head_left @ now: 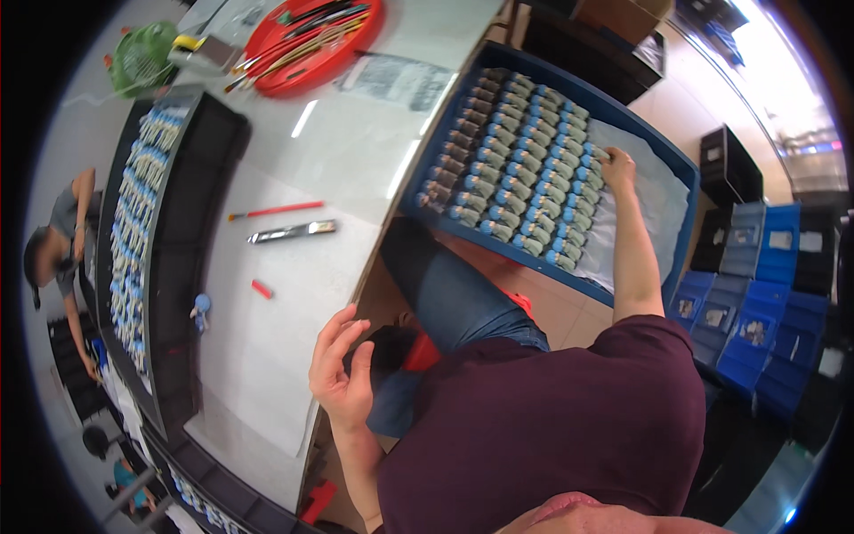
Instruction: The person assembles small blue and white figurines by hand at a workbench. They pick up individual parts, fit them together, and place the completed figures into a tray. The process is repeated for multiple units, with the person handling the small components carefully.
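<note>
1. Figurines (539,153) stand packed in slanting rows inside the blue tray (498,247); most are grey-green with blue, while the row at its left end is dark brown.
2. Right hand (616,166) reaches to the far end of the rightmost row, its fingertips at a figurine there. Whether its grip is closed on that piece or only touching it, I cannot tell.
3. White sheet (654,191) lines the tray, uncovered to the right of the rows, beneath the right forearm.
4. Left hand (341,369) is raised near the edge of the surface (258,356), its grip released and holding nothing, fingers loosely curled.
5. On the surface, a red brush (285,210) lies just beside a silver tool (292,233); nearer are a short red piece (261,288) and a blue-headed figure (201,311).
6. Farther along, a red dish (307,83) carries many brushes, with a printed sheet (398,82) to its right and a green basket (142,60) to its left.
7. Black tray (182,222) along the left side holds more figurines; beyond it is another person (64,218).
8. Blue bins (781,233) stand at the far right.
</note>
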### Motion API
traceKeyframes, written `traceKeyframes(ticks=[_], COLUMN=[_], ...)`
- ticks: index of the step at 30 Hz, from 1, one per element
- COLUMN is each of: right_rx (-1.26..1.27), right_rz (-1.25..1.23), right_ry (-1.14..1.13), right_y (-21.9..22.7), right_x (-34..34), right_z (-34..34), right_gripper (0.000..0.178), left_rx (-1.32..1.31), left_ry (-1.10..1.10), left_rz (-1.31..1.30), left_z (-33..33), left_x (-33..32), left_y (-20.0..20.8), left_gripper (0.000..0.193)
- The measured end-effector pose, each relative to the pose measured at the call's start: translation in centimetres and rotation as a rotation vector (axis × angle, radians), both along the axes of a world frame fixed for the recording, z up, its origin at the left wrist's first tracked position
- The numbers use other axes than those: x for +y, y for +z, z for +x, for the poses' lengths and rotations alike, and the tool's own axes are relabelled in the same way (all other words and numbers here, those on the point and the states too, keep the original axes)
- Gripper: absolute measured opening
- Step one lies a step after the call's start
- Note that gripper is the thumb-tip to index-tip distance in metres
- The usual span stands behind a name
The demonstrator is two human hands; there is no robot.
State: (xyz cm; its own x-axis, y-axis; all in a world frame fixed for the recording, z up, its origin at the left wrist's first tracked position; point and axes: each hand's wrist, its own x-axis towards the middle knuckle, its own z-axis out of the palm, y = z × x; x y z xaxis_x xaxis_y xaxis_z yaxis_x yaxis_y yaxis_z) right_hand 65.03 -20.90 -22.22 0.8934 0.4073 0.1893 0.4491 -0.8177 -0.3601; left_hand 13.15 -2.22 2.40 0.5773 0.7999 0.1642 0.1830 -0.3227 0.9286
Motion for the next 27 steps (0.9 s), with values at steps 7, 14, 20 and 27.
traceKeyframes(ticks=[7,14,20,27], right_rx=[0.169,0.074,0.181,0.707], right_rz=[-0.077,0.315,0.768,0.949], right_ry=[0.094,-0.084,0.379,0.889], right_y=[-4.3,3.7,11.8,20.4], right_x=[-5.1,2.1,10.1,16.1], right_z=[6.4,-0.4,-10.7,-30.8], right_gripper=[0.050,0.068,0.030,0.020], left_rx=[0.123,0.449,0.835,0.233], left_ry=[-0.001,0.516,0.590,0.618], left_rz=[0.237,0.650,0.832,0.108], left_z=[-1.4,-9.2,-13.2,-14.2], left_x=[3.3,15.3,18.7,13.5], left_y=[2.1,0.4,-1.4,-0.7], left_gripper=[0.026,0.029,0.030,0.029])
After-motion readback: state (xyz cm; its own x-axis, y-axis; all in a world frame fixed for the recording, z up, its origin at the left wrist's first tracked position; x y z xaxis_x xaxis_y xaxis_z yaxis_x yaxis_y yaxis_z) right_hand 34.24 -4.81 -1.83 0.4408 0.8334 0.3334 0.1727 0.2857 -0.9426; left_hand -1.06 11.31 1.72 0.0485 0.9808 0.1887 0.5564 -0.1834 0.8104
